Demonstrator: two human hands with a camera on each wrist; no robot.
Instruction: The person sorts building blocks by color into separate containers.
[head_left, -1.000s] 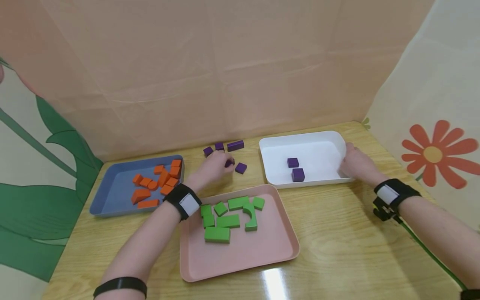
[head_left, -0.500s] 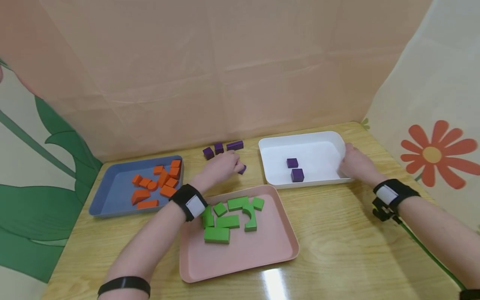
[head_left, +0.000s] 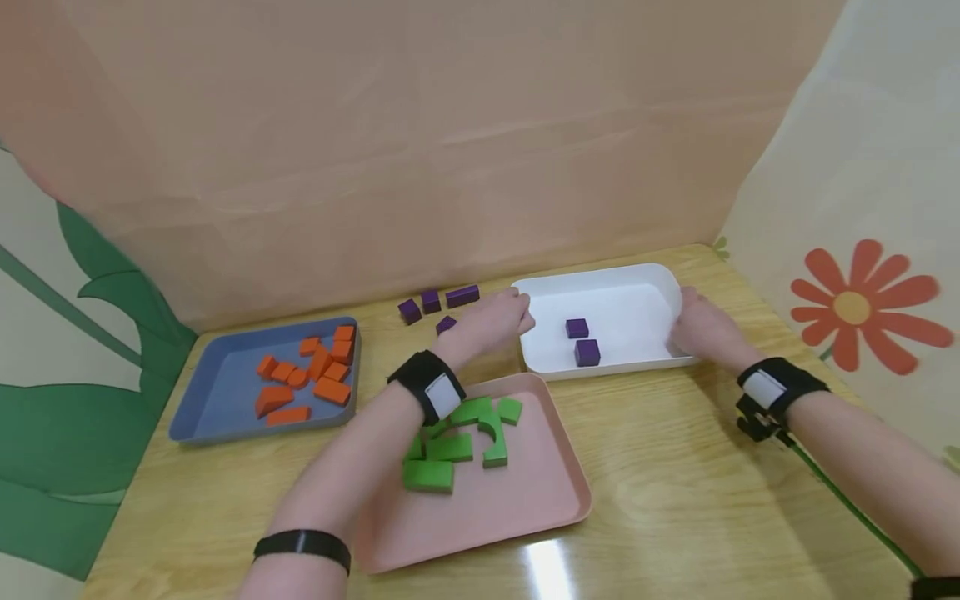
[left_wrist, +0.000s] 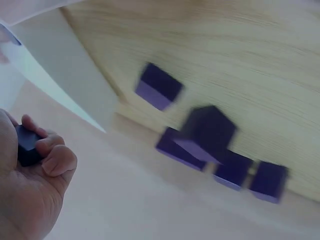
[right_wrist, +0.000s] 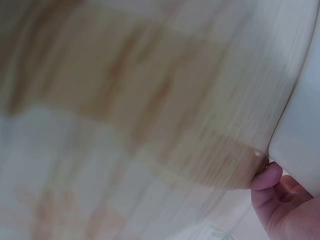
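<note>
My left hand [head_left: 491,321] is at the left wall of the white tray [head_left: 630,308], its fingers curled round a dark purple block [left_wrist: 29,145] that shows only in the left wrist view. Inside the tray lie two purple blocks, a flatter one [head_left: 577,328] and a cube [head_left: 587,352]. My right hand [head_left: 708,332] holds the tray's right end, with the thumb [right_wrist: 268,176] against the white wall in the right wrist view. Several purple blocks stay on the table near the back, among them a long one [head_left: 462,296]; another [left_wrist: 160,86] is hidden from the head view.
A blue tray [head_left: 213,392] with several orange blocks [head_left: 297,377] stands on the left. Closer to me sits a pink tray [head_left: 517,508] holding several green blocks [head_left: 428,476], partly covered by my left forearm. A wall sheet rises behind the table.
My left hand has moved right from the loose purple blocks to the white tray's left wall. The right hand has kept its place on the tray.
</note>
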